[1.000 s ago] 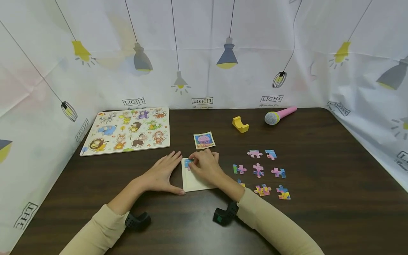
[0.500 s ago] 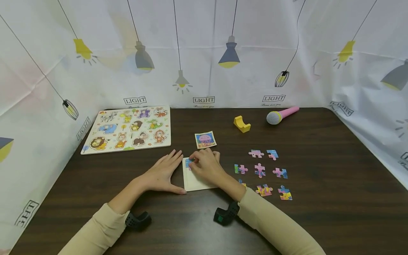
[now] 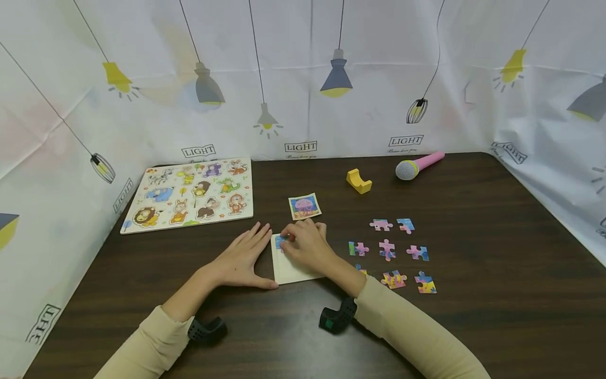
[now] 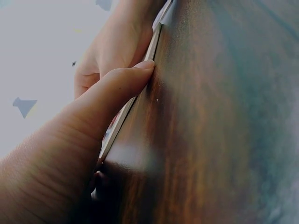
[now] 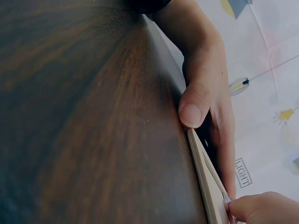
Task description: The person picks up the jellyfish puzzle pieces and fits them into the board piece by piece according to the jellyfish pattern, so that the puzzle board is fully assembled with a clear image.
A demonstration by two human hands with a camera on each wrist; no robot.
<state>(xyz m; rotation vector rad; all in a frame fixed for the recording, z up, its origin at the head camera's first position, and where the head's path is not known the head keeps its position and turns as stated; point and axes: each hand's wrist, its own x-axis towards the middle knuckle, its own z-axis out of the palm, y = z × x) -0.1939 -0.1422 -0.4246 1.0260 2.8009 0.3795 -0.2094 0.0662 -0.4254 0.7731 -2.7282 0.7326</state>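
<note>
A cream square puzzle board (image 3: 292, 271) with a raised rim lies flat on the table. My left hand (image 3: 239, 259) is spread along its left side, thumb at the near left corner. In the board's far left corner sits a blue jigsaw piece (image 3: 279, 242), partly covered by my right fingers. My right hand (image 3: 307, 246) pinches that piece with thumb and fingers. The left wrist view shows the left thumb (image 4: 135, 74) against the board's edge. Beyond the board lies a small picture card (image 3: 304, 207) with a pink octopus-like figure.
Several loose jigsaw pieces (image 3: 386, 250) lie in rows to the right; the right forearm partly hides one. An animal peg board (image 3: 199, 195) lies at the back left. A yellow curved block (image 3: 359, 181) and a pink toy microphone (image 3: 418, 166) lie at the back right.
The camera view shifts slightly. Both hands keep their places, the right fingers staying on the jigsaw piece in the board's corner.
</note>
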